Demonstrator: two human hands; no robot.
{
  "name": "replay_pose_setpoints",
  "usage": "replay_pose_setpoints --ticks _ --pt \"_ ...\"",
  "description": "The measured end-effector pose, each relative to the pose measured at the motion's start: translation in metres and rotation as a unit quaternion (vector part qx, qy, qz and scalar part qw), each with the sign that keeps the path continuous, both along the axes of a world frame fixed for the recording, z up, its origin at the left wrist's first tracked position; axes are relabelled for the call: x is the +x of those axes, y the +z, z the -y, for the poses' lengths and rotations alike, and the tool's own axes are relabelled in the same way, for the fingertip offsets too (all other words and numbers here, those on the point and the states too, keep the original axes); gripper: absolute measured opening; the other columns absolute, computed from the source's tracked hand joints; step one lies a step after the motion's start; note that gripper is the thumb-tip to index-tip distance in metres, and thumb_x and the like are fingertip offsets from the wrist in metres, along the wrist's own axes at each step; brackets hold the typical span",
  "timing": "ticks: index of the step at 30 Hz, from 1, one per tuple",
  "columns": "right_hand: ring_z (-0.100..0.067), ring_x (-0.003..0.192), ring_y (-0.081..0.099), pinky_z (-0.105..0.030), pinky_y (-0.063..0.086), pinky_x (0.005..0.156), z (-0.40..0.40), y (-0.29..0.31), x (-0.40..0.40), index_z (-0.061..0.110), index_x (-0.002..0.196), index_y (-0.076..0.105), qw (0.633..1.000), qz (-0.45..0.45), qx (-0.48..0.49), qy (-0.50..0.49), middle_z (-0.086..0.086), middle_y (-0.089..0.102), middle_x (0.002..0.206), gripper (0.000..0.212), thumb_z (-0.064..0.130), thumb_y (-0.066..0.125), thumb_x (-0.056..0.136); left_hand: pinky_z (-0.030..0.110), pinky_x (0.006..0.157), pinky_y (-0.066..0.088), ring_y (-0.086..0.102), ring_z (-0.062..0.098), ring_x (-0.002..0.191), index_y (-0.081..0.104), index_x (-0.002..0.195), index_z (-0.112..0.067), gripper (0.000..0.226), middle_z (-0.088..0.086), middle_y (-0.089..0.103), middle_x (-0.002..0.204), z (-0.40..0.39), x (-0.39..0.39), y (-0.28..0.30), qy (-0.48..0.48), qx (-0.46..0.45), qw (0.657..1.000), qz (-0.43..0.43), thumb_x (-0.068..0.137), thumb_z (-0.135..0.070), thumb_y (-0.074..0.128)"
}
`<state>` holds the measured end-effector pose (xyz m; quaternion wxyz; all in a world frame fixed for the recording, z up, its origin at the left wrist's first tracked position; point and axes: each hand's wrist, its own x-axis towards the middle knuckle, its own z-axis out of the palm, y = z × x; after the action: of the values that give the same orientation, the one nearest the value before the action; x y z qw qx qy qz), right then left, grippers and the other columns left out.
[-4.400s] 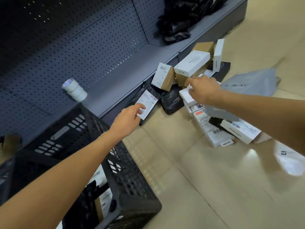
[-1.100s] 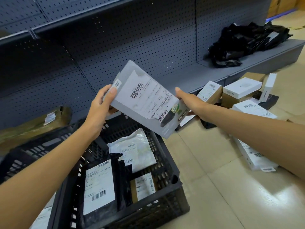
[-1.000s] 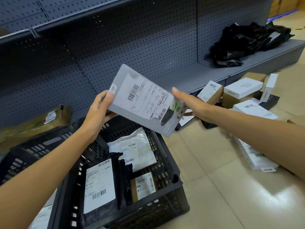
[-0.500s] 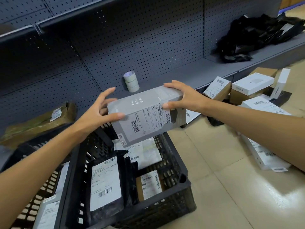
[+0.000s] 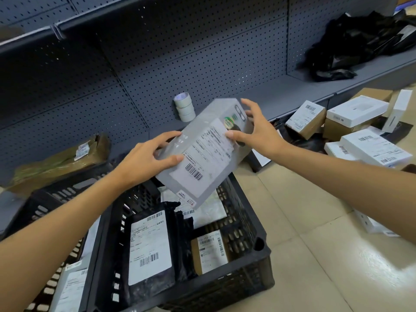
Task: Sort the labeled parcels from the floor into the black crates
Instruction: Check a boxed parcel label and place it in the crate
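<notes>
Above the black crate (image 5: 258, 244), both hands' fingers (image 5: 173, 159) curl round a tilted grey labelled box (image 5: 202, 158)

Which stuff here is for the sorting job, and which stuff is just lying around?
For the job:
- grey box, held by left hand and right hand
- black crate
- labeled parcels on floor

Just lying about:
- tape rolls
- black bags on shelf
- wrapped brown package

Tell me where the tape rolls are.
In the head view, the tape rolls stand stacked on the grey shelf, centre, against the pegboard, just behind the held grey box.
</notes>
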<state>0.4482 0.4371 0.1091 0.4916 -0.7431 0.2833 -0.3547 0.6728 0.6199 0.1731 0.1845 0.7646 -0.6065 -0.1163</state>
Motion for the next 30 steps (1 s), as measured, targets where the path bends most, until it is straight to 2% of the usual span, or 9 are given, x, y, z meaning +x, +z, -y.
replay_pose_setpoints --ticks 2,5,7,12,17,20,23,28,30 --pt "-0.014 0.128 0.041 -0.035 0.042 0.104 -0.001 -0.006 0.003 0.028 0.152 0.019 0.999 -0.014 0.007 -0.028 0.001 0.04 0.145 0.089 0.039 0.074 0.083 0.041 0.093 0.054 0.066 0.008 0.101 0.044 0.135 -0.057 0.065 -0.017 0.064 0.119 -0.006 0.006 -0.009 0.022 -0.032 0.997 -0.069 0.073 -0.075 0.052" --pt "-0.019 0.138 0.034 -0.035 0.034 0.109 -0.005 -0.008 0.01 0.021 0.154 0.016 0.998 -0.024 0.02 -0.06 -0.004 0.033 0.153 0.084 0.041 0.066 0.089 0.042 0.094 0.054 0.068 0.008 0.105 0.047 0.136 -0.05 0.061 -0.011 0.068 0.122 -0.013 0.014 -0.019 0.038 -0.079 0.984 -0.158 0.078 -0.069 0.054" --pt "-0.021 0.139 0.034 -0.038 0.033 0.109 -0.014 -0.004 0.021 0.022 0.154 0.014 0.997 -0.022 0.06 -0.037 -0.003 0.033 0.154 0.078 0.046 0.057 0.094 0.033 0.09 0.053 0.067 0.004 0.105 0.048 0.139 -0.043 0.065 -0.012 0.068 0.12 -0.019 0.016 -0.024 0.047 -0.105 0.973 -0.2 0.079 -0.067 0.053" --pt "-0.018 0.135 0.039 -0.035 0.03 0.104 -0.039 0.001 0.049 0.026 0.152 0.021 0.993 -0.031 0.11 0.014 0.002 0.042 0.149 0.062 0.056 0.033 0.1 0.027 0.091 0.047 0.063 0.003 0.113 0.047 0.143 -0.034 0.055 -0.015 0.063 0.128 -0.037 0.022 -0.037 0.07 -0.13 0.96 -0.239 0.091 -0.056 0.047" --pt "-0.011 0.12 0.045 -0.029 0.031 0.097 -0.067 -0.003 0.08 0.023 0.14 0.038 0.992 -0.036 0.112 0.051 0.007 0.05 0.13 0.05 0.054 0.029 0.102 0.016 0.084 0.048 0.063 0.002 0.112 0.046 0.144 -0.029 0.052 -0.018 0.065 0.126 -0.064 0.036 -0.045 0.097 -0.154 0.946 -0.267 0.097 -0.05 0.05" --pt "-0.015 0.13 0.044 -0.036 0.032 0.106 -0.08 -0.011 0.099 0.026 0.139 0.042 0.989 -0.04 0.127 0.058 0.008 0.051 0.137 0.051 0.057 0.031 0.1 0.032 0.092 0.05 0.064 0.006 0.113 0.046 0.143 -0.033 0.062 -0.016 0.066 0.125 -0.083 0.049 -0.05 0.112 -0.156 0.944 -0.27 0.088 -0.062 0.048" --pt "-0.016 0.132 0.042 -0.038 0.032 0.108 -0.094 -0.015 0.116 0.026 0.14 0.041 0.986 -0.059 0.132 0.077 0.005 0.049 0.142 0.053 0.058 0.029 0.099 0.037 0.094 0.051 0.065 0.006 0.111 0.045 0.143 -0.035 0.071 -0.016 0.067 0.123 -0.102 0.062 -0.054 0.135 -0.167 0.933 -0.288 0.08 -0.067 0.05" --pt "-0.007 0.129 0.037 -0.032 0.026 0.109 -0.114 -0.014 0.138 0.027 0.146 0.037 0.983 -0.075 0.121 0.114 0.007 0.046 0.142 0.055 0.057 0.024 0.101 0.049 0.105 0.046 0.06 0.009 0.121 0.048 0.14 -0.04 0.064 -0.017 0.06 0.134 -0.13 0.088 -0.059 0.181 -0.198 0.915 -0.302 0.082 -0.065 0.051" --pt "-0.014 0.133 0.041 -0.043 0.028 0.115 -0.122 -0.013 0.148 0.027 0.146 0.039 0.98 -0.08 0.123 0.131 0.005 0.048 0.143 0.063 0.065 0.023 0.097 0.049 0.106 0.046 0.059 0.008 0.122 0.048 0.141 -0.039 0.058 -0.02 0.059 0.134 -0.14 0.096 -0.06 0.187 -0.209 0.91 -0.304 0.087 -0.06 0.051"
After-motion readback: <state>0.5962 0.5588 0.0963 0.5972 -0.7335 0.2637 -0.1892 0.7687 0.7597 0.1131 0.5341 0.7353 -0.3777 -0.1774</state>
